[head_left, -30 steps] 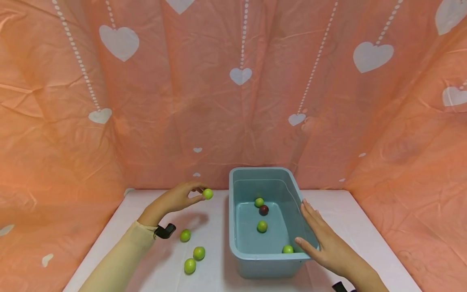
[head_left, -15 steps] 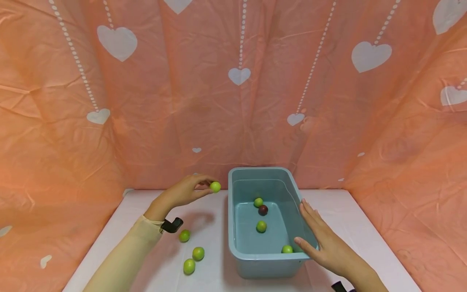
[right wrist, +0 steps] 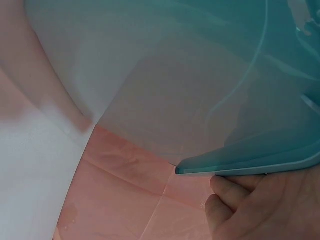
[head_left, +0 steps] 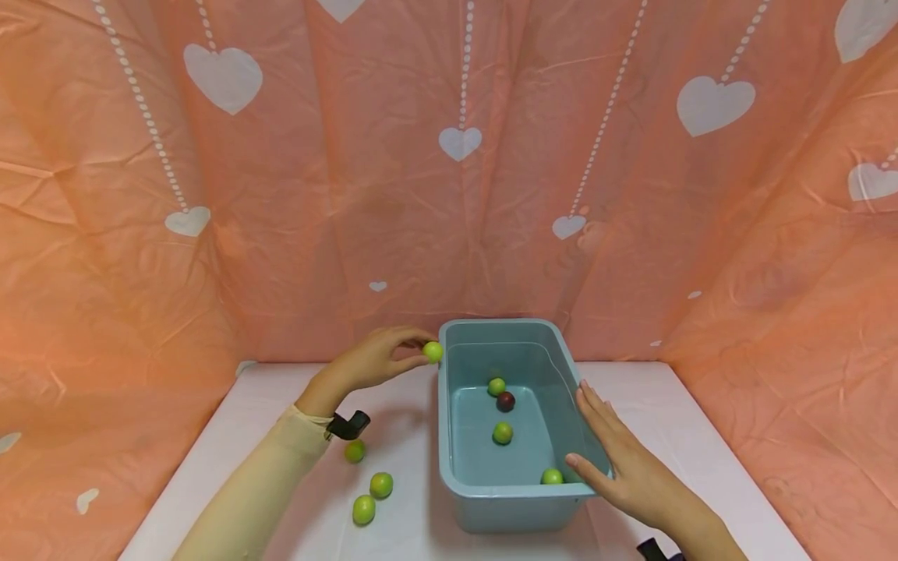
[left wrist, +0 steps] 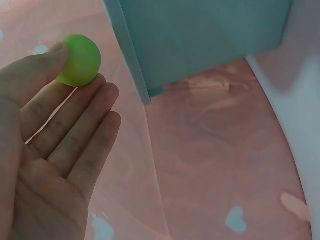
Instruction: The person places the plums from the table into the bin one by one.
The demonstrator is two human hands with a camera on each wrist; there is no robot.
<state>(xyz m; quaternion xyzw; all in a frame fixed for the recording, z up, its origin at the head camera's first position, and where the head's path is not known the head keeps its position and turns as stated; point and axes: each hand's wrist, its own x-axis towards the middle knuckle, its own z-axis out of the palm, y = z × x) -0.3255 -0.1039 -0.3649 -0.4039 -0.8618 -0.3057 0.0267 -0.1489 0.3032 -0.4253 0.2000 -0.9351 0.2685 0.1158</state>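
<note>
My left hand (head_left: 379,360) pinches a small round green plum (head_left: 433,352) between thumb and fingertips, raised over the table. The plum overlaps the left rim of a blue-grey plastic tub (head_left: 444,436) in the head view. In the left wrist view, the thumb presses the green plum (left wrist: 80,61) while the other fingers stretch out below it. My right hand (head_left: 627,467) rests along the tub's right rim near its front corner, fingers straight. Inside the tub are several green plums (head_left: 502,433) and one dark red plum (head_left: 505,401).
Left of the tub, three green plums (head_left: 381,485) lie on the white tabletop (head_left: 414,538). An orange-pink cloth with white hearts (head_left: 460,144) hangs behind and at both sides. The tub's raised walls stand between the loose plums and those inside.
My left hand has moved right and farther from me, bringing its green plum up to the tub's left rim. The right hand stays at the right rim.
</note>
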